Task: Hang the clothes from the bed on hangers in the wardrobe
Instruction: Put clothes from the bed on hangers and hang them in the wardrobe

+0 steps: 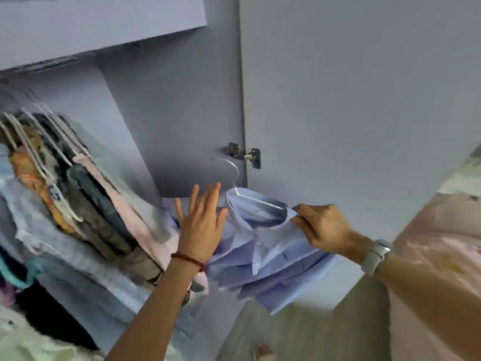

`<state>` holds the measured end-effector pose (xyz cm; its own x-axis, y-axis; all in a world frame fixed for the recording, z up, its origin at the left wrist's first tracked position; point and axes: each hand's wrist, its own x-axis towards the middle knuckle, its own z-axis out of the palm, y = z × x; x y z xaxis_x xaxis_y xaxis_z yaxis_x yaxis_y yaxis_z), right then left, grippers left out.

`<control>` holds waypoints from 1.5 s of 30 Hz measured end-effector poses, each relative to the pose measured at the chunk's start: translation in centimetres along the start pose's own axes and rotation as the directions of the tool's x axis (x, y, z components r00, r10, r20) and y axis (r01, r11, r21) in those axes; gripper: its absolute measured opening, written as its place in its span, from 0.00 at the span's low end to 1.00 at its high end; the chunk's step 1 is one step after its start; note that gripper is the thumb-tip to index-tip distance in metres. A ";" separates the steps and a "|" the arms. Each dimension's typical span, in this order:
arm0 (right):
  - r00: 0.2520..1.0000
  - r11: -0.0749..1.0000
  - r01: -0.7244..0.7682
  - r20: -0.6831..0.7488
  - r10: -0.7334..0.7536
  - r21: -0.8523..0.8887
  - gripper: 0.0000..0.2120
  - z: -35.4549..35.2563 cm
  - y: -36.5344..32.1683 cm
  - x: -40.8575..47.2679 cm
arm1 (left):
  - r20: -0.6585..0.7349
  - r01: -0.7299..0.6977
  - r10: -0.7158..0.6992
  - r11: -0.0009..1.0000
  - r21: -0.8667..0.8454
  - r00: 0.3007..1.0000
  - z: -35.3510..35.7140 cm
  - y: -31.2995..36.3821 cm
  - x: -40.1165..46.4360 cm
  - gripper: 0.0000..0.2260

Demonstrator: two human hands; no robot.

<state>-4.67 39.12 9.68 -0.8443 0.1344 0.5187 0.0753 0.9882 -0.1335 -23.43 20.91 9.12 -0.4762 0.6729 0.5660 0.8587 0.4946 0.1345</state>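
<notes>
nearest the camera two bare forearms reach up and forward into the scene. the left hand (pixel 201 225) wears a beaded red bracelet (pixel 188 258) at the wrist; its fingers are spread apart and flat, gripping nothing, with the palm laid against the left shoulder of a light blue shirt (pixel 263 254). the right hand (pixel 324 227), with a pale grey watch (pixel 376 256) on its wrist, is closed in a pinch on the right side of the shirt's collar. the shirt sits on a thin white wire hanger (pixel 235 178), its hook standing up free above the collar and not on any rail; the body of the shirt droops in folds below and between the two hands. to the near right lies pink patterned bedding (pixel 440 246), blurred. to the left, a little further in, a row of clothes (pixel 86 204) hangs packed tightly on pale hangers inside the wardrobe (pixel 166 113), among them an orange patterned piece, dark grey ones and a pale pink one; the blue shirt is just right of this row. beyond the hands a metal hinge (pixel 243 153) joins the wardrobe's side wall to the open door (pixel 351 87), which fills the far right. at the far upper left a shelf board runs across the top of the wardrobe.
</notes>
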 end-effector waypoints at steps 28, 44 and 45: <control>-0.243 -0.033 -0.946 -0.638 0.731 0.322 0.12 -27.9 20.9 -52.9 | -0.058 -0.562 0.787 0.384 -0.732 0.614 15.4 75.7 -1.1 0.21; -0.715 -0.566 -0.698 -0.371 0.593 0.439 0.12 -27.0 34.4 -85.8 | 0.664 -0.662 0.736 0.434 -0.611 -0.130 33.2 90.8 -22.4 0.28; -0.715 -0.585 -0.698 -0.346 0.608 0.414 0.12 -26.3 34.7 -86.9 | 0.678 -0.682 0.718 0.420 -0.599 -0.153 34.1 90.9 -23.2 0.28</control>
<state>85.28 63.68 -17.87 0.8329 0.5298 -0.1598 0.3253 -0.7023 -0.6332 59.21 69.03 -19.57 0.5613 0.6255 -0.5419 0.7989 -0.5804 0.1576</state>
